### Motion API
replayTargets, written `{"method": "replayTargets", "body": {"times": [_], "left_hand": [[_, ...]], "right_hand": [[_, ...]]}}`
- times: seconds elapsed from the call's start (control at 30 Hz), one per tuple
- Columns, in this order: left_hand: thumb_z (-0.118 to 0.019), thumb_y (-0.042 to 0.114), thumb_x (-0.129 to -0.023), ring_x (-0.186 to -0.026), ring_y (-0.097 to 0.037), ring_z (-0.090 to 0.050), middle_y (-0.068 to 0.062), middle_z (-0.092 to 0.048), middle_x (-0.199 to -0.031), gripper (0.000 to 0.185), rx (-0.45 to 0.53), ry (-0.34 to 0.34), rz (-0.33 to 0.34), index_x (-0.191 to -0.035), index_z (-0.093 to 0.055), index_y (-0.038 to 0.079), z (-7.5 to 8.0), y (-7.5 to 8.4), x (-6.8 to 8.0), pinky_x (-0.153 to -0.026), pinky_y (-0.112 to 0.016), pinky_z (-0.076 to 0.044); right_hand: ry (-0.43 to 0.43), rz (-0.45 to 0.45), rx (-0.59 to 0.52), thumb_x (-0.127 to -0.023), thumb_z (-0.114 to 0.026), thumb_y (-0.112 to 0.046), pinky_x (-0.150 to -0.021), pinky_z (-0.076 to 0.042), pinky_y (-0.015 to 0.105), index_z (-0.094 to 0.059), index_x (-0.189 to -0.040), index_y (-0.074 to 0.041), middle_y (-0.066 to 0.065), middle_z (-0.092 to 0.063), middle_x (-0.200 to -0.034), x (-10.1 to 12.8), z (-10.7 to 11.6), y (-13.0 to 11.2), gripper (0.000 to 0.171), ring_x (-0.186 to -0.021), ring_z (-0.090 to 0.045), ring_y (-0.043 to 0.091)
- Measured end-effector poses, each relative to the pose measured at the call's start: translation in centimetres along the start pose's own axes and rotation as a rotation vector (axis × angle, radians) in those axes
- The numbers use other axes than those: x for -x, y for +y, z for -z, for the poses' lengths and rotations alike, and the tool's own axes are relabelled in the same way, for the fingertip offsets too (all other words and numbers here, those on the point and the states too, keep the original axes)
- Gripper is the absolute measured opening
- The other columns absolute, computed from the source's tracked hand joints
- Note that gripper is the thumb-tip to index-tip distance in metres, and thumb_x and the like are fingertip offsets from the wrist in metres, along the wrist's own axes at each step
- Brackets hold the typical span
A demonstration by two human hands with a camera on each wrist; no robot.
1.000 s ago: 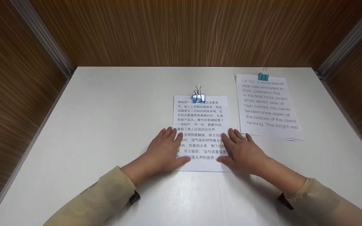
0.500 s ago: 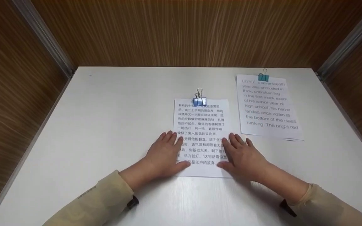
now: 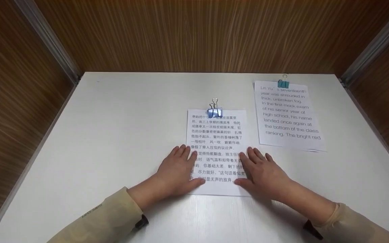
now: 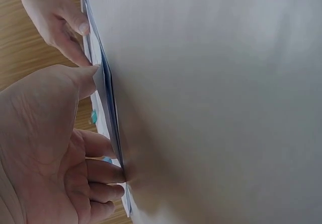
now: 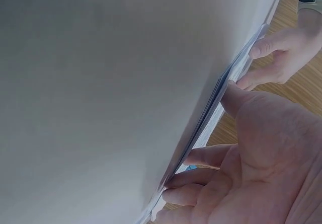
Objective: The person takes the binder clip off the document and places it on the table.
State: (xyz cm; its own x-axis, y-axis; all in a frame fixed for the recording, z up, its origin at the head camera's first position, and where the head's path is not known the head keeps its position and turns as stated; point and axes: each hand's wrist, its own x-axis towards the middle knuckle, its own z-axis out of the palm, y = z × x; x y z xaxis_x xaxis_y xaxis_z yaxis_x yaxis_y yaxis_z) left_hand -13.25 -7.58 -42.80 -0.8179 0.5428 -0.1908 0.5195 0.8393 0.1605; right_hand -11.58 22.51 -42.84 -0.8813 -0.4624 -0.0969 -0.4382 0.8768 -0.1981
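A stack of white sheets [image 3: 218,189] printed with Chinese text lies flat on the table in the head view. A blue binder clip [image 3: 215,112] grips its top edge, wire handles raised. My left hand [image 3: 176,170] rests along the stack's left side, fingers extended at the edge and thumb on the lower part of the page. My right hand [image 3: 267,173] mirrors it on the right side. Both wrist views show thumbs on the top sheet [image 4: 104,100] and fingertips at the side edges, where the layered sheets part slightly near the corner.
Further back on the right lies a second stack of sheets [image 3: 287,116] with large English text, held by a teal binder clip [image 3: 283,84]. The white table [image 3: 120,118] is enclosed by wood-grain panels [image 3: 194,37] at the back and sides.
Both hands have slid the Chinese-text stack and its blue clip toward the person, keeping their places along its sides. The English-text stack stays put.
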Motion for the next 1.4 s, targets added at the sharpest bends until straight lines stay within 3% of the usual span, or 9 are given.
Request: {"method": "replayTargets", "body": {"times": [0.2, 0.4, 0.53, 0.6, 0.67, 1.0, 1.13, 1.4], "left_hand": [[-0.052, 0.067, -0.102, -0.158, -0.041, -0.028, -0.029, -0.037, -0.164, 0.091, 0.006, -0.004, 0.0, -0.16, -0.041, -0.003, 0.2, 0.1, -0.2, -0.13, -0.051, -0.018], [-0.052, 0.067, -0.102, -0.158, -0.041, -0.027, -0.029, -0.037, -0.165, 0.092, 0.004, -0.008, 0.004, -0.16, -0.041, -0.003, 0.3, 0.1, 0.0, -0.13, -0.051, -0.018], [-0.052, 0.067, -0.102, -0.158, -0.042, -0.027, -0.029, -0.036, -0.165, 0.092, 0.012, -0.007, 0.006, -0.16, -0.04, -0.004, 0.2, 0.1, 0.0, -0.13, -0.051, -0.018], [-0.052, 0.067, -0.102, -0.158, -0.042, -0.027, -0.029, -0.036, -0.165, 0.092, 0.011, -0.008, 0.007, -0.16, -0.041, -0.004, 0.2, 0.1, 0.0, -0.13, -0.051, -0.018], [-0.052, 0.067, -0.102, -0.158, -0.041, -0.027, -0.028, -0.037, -0.165, 0.092, 0.005, -0.011, 0.006, -0.16, -0.041, -0.003, 0.2, 0.1, -0.1, -0.13, -0.051, -0.018], [-0.05, 0.067, -0.102, -0.158, -0.04, -0.027, -0.027, -0.036, -0.165, 0.091, -0.01, -0.019, 0.005, -0.161, -0.04, -0.002, 0.3, 0.2, -0.3, -0.13, -0.051, -0.018], [-0.05, 0.068, -0.102, -0.158, -0.039, -0.028, -0.027, -0.038, -0.165, 0.091, -0.021, -0.023, 0.004, -0.161, -0.041, -0.002, 0.2, 0.2, -0.4, -0.13, -0.05, -0.018], [-0.05, 0.068, -0.102, -0.158, -0.04, -0.027, -0.028, -0.036, -0.165, 0.092, -0.017, -0.02, 0.004, -0.161, -0.04, -0.002, 0.1, 0.1, -0.4, -0.13, -0.051, -0.018]], "right_hand": [[0.05, -0.017, -0.065, -0.096, -0.074, -0.055, -0.115, -0.038, 0.069, -0.051, -0.155, 0.002, 0.032, -0.046, -0.157, -0.7, 1.1, 1.2, 0.085, -0.146, -0.042, 0.052], [0.159, -0.036, -0.254, -0.096, -0.076, -0.053, -0.106, -0.051, 0.058, -0.05, -0.157, -0.002, 0.026, -0.057, -0.15, -4.0, 3.1, 4.2, 0.084, -0.113, -0.07, 0.04], [0.218, -0.041, -0.372, -0.095, -0.079, -0.05, -0.11, -0.048, 0.058, -0.048, -0.159, -0.005, 0.024, -0.061, -0.147, -6.3, 4.4, 6.3, 0.084, -0.121, -0.067, 0.041], [0.236, -0.05, -0.418, -0.095, -0.081, -0.045, -0.112, -0.046, 0.06, -0.048, -0.159, -0.006, 0.024, -0.062, -0.146, -7.4, 4.8, 7.2, 0.082, -0.135, -0.058, 0.044], [0.244, -0.061, -0.474, -0.095, -0.082, -0.04, -0.109, -0.048, 0.059, -0.047, -0.16, -0.008, 0.024, -0.064, -0.143, -8.5, 4.9, 8.0, 0.081, -0.133, -0.06, 0.044], [0.202, -0.172, -0.688, -0.095, -0.082, -0.037, -0.117, -0.041, 0.056, -0.037, -0.166, -0.011, 0.022, -0.06, -0.148, -12.5, 4.6, 11.4, 0.088, -0.139, -0.054, 0.04], [0.155, -0.217, -0.717, -0.094, -0.082, -0.042, -0.121, -0.035, 0.053, -0.033, -0.167, -0.014, 0.019, -0.057, -0.151, -13.1, 4.1, 12.0, 0.092, -0.142, -0.051, 0.037], [0.071, -0.192, -0.706, -0.093, -0.084, -0.039, -0.126, -0.024, 0.052, -0.026, -0.17, -0.015, 0.017, -0.051, -0.159, -13.6, 3.3, 12.2, 0.099, -0.148, -0.043, 0.037]]}}
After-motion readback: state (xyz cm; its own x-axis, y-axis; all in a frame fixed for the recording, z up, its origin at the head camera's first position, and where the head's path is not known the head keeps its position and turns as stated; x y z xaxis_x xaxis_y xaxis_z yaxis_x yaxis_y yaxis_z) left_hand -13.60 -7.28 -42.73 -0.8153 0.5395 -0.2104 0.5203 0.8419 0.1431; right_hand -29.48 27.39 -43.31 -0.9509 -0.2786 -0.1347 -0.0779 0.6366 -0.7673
